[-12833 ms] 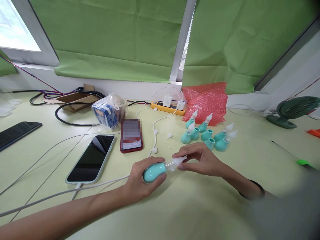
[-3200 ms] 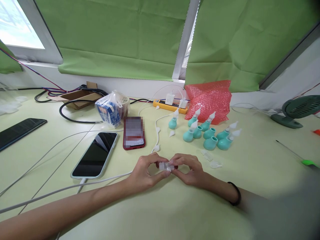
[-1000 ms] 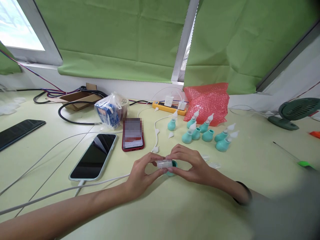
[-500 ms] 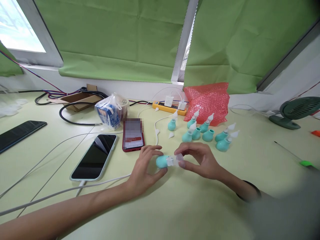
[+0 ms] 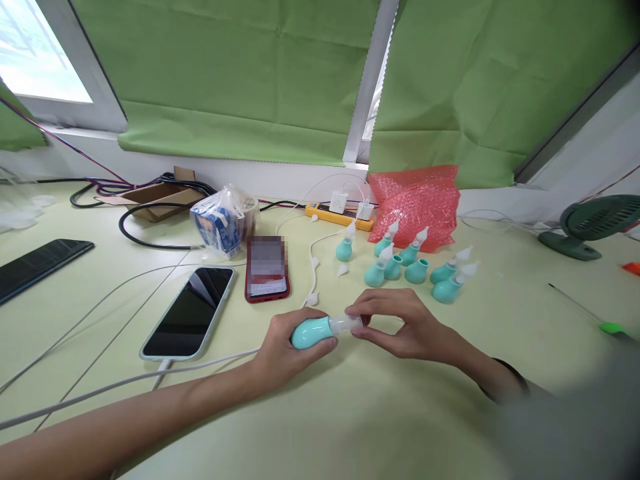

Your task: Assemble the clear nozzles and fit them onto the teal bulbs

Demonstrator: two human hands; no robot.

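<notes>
Fingers of my left hand wrap round a teal rubber bulb, part of a nasal aspirator that lies sideways just above the table. A clear plastic tube piece sticks out of the bulb's neck toward the right. My right hand pinches the far end of this piece between thumb and fingers. Beyond the hands stand several more teal aspirators, most with white pointed tips. Two teal bulbs among them, one of them an open bulb, have no tip. A loose white tip lies nearby.
A red phone and a light-cased phone lie left of my hands, with white cables around. Behind are a yellow power strip, a red bubble-wrap bag and a bagged blue box. A green fan stands at right.
My left hand has closed further round the bulb, which has shifted left and now tilts up to the right. My right fingers have moved onto the clear piece's end. A white tip by the cable is uncovered.
</notes>
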